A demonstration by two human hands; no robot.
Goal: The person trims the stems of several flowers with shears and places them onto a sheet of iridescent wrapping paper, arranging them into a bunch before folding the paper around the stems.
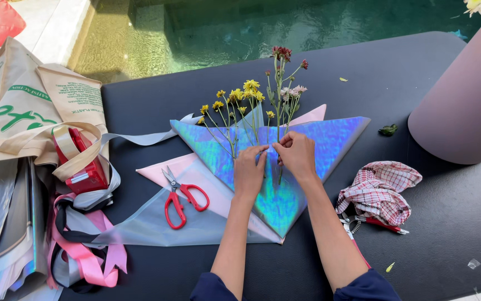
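Hands [250, 170] [298, 155] pinching flower stems [254, 125], seemingly, iridescent wrap [285, 167]

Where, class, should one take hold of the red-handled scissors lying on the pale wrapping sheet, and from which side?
Grip the red-handled scissors by the two red loops, coming from the near edge of the dark table. The loops lie toward the person, while the metal blades point away, up and left. The scissors lie flat and apart from both hands, so nothing blocks that approach.

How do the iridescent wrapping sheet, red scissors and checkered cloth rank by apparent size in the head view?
1. iridescent wrapping sheet, clearly largest.
2. checkered cloth.
3. red scissors.
Cloth and scissors look close; the bunched cloth covers somewhat more area.
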